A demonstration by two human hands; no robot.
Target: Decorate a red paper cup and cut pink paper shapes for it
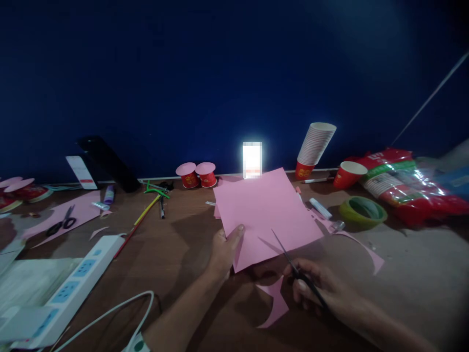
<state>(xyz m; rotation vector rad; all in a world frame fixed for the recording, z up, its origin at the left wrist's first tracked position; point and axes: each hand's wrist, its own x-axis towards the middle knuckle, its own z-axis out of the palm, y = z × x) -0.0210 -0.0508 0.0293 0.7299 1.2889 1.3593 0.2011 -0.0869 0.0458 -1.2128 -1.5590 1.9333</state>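
Observation:
My left hand [226,244] grips the lower left edge of a large pink paper sheet [266,210], its thumb lying on top. The sheet is held up at a tilt above the table. Closed around the dark handles of a pair of scissors [289,260] is my right hand [311,283]. The blades point up and left, in front of the sheet's lower edge; I cannot tell whether they touch it. Below the sheet a curved pink offcut [275,305] lies on the table, and a thin pink strip [361,247] rests farther right.
Two red cups with pink discs [196,177] stand by the wall. At the back right are a leaning stack of paper cups [317,146], a single cup [350,174], yellow tape [362,211] and a red bag [406,188]. A power strip [84,274] and other scissors [62,223] lie left.

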